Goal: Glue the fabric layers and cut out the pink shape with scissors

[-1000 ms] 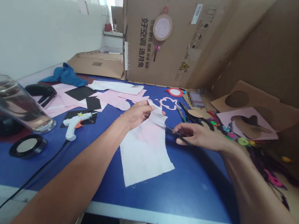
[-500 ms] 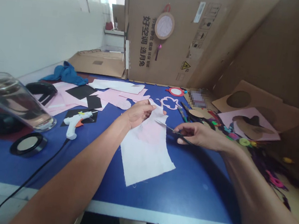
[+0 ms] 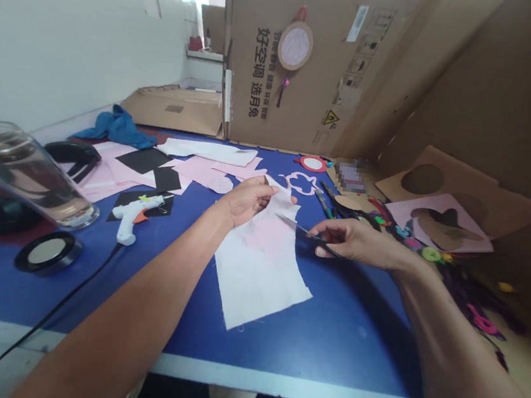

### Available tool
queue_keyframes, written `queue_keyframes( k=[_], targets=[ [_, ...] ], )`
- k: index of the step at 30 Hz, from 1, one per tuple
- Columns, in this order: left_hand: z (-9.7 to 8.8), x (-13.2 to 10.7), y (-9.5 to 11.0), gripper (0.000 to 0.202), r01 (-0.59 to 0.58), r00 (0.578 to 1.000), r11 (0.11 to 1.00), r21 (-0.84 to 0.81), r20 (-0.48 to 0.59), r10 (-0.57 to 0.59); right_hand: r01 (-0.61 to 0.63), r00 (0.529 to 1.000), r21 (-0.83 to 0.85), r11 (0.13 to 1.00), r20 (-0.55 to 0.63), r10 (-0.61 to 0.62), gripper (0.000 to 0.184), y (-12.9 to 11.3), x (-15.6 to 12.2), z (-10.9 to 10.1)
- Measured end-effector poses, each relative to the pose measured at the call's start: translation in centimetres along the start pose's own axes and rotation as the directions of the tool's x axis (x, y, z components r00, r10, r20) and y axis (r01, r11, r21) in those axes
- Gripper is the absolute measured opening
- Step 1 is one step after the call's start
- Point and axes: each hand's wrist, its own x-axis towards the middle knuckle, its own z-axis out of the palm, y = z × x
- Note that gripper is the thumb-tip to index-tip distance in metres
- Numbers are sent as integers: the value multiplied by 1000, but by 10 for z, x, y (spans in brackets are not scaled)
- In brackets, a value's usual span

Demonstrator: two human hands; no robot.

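My left hand [image 3: 252, 201] pinches the upper end of a white piece of fabric [image 3: 256, 281] with frayed edges and a faint pink patch in its middle. The fabric hangs down over the blue table towards me. In my right hand [image 3: 345, 239] is a pair of scissors [image 3: 312, 235] with dark handles, gripped by thumb and fingers. Its blades point left and lie at the fabric's right edge, just below my left fingers. Part of the handles is hidden by my right hand.
On the left stand a glass of water [image 3: 41, 183], a black round tin [image 3: 48, 253] and a white glue gun [image 3: 135, 215] with its cord. Pink and black sheets [image 3: 145, 160] lie behind. Cardboard cutouts [image 3: 459, 183] and small coloured pieces [image 3: 430, 253] are at right.
My hands, the fabric and the scissors keep nearly the same places. The view has shifted slightly.
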Motion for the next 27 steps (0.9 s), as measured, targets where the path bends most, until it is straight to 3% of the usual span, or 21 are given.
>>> queue_keyframes(
  k=[9,21,27],
  targets=[
    [1,-2,0,8,13,998,1000,-13,63,-12,22,1000,-77,997,-8,-23,54,-7,3,4],
    [3,-3,2,8,21,999,1000,-13,42,-20,20,998,-59,998,-65,-24,56,-6,6,5],
    [4,-3,5,13,-32,999,998,58,-36,35,20,996,-93,996,-85,-28,55,-9,3,4]
  ],
)
